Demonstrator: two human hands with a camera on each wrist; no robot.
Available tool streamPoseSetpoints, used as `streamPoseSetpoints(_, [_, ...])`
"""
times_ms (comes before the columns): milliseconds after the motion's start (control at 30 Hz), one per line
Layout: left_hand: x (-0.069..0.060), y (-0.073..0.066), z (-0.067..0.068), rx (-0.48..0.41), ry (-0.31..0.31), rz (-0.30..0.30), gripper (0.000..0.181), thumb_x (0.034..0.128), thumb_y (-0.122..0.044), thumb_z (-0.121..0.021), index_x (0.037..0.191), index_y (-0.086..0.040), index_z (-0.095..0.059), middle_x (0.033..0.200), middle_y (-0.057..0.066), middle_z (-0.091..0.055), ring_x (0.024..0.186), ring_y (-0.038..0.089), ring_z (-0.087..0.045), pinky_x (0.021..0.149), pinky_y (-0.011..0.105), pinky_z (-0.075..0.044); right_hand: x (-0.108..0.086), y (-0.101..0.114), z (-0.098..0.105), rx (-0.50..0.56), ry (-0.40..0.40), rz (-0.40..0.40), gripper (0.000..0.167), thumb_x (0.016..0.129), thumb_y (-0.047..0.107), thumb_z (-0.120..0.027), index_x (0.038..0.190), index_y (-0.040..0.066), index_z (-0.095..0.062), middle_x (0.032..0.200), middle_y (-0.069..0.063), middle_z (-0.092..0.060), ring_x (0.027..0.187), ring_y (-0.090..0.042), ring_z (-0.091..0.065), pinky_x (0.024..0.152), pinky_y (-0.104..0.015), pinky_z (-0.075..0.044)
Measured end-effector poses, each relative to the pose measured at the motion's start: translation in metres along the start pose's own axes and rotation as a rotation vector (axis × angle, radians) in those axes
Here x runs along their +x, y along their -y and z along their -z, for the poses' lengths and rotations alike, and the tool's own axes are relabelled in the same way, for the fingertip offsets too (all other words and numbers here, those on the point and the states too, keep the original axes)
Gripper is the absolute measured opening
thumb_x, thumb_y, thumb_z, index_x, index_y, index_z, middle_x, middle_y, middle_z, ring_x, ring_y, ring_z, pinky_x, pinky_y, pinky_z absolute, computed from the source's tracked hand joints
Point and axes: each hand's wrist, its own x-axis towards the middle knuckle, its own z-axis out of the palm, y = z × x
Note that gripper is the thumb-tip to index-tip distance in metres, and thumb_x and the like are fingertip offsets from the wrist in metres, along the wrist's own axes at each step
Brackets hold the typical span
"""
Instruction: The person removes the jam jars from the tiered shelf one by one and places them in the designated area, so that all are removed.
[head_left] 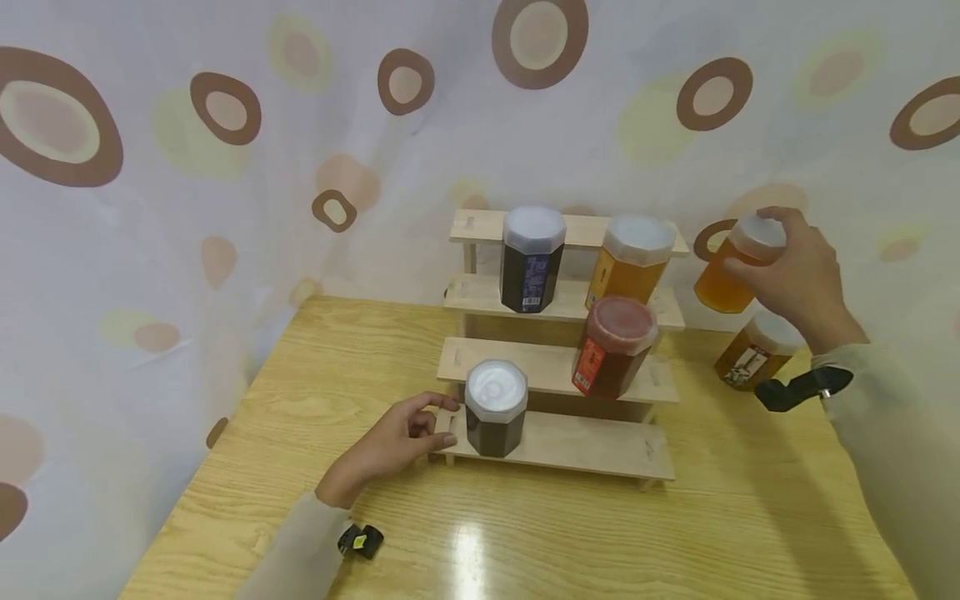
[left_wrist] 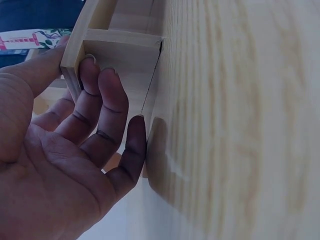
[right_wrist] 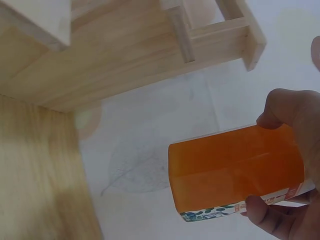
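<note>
In the head view my right hand (head_left: pixel 802 267) grips an octagonal jar of orange contents (head_left: pixel 731 271) by its white-lidded upper part. It is in the air, right of a stepped wooden rack (head_left: pixel 592 446). The right wrist view shows the fingers (right_wrist: pixel 277 107) around this jar (right_wrist: pixel 235 165), which has a printed label. My left hand (head_left: pixel 401 437) holds the left end of the rack's lowest board, its fingertips (left_wrist: pixel 90 67) against the wood in the left wrist view. Beside it a dark jar with a white lid (head_left: pixel 495 417) stands on that board.
Higher on the rack are a dark purple-labelled jar (head_left: pixel 532 267), a yellow-orange jar (head_left: pixel 630 262) and a red-lidded jar (head_left: pixel 611 350). Below my right hand, an amber jar (head_left: pixel 753 354) stands on the wooden table (head_left: pixel 337 350). A patterned wall covering (head_left: pixel 450 158) rises behind.
</note>
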Motion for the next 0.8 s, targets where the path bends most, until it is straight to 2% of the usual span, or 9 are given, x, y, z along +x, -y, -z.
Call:
streamPoseSetpoints(233, [0.001, 0.0, -0.001, 0.008, -0.003, -0.012, 0.039, 0.0976, -0.006, -0.073, 0.134, -0.003, -0.059, 0.069, 0.002, -0.048, 0.059, 0.01, -0.041, 0.057, 0.022, -0.038, -0.008, -0.02, -0.016, 0.045, 0.003, 0.001, 0.082, 0.099, 0.039, -0.067, 0.162, 0.006, -0.025, 0.156, -0.034, -0.033, 0.13, -0.056, -0.034, 0.102, -0.075, -0.03])
streamPoseSetpoints(467, [0.001, 0.0, 0.0, 0.008, -0.002, 0.003, 0.039, 0.0975, -0.007, -0.073, 0.134, -0.005, -0.059, 0.07, 0.002, -0.05, 0.059, 0.009, -0.042, 0.056, 0.022, -0.038, -0.015, -0.036, -0.031, 0.03, -0.001, 0.033, 0.082, 0.099, 0.035, -0.069, 0.16, 0.002, -0.025, 0.141, -0.043, -0.037, 0.123, -0.059, -0.038, 0.096, -0.073, -0.033])
streamPoseSetpoints(800, [0.0, 0.0, 0.0, 0.012, -0.01, 0.02, 0.039, 0.0978, -0.007, -0.073, 0.135, -0.006, -0.059, 0.069, 0.001, -0.05, 0.059, 0.009, -0.041, 0.056, 0.022, -0.037, -0.021, -0.05, -0.051, 0.01, 0.022, 0.05, 0.082, 0.097, 0.032, -0.072, 0.158, 0.001, -0.029, 0.137, -0.04, -0.04, 0.118, -0.055, -0.04, 0.092, -0.072, -0.035])
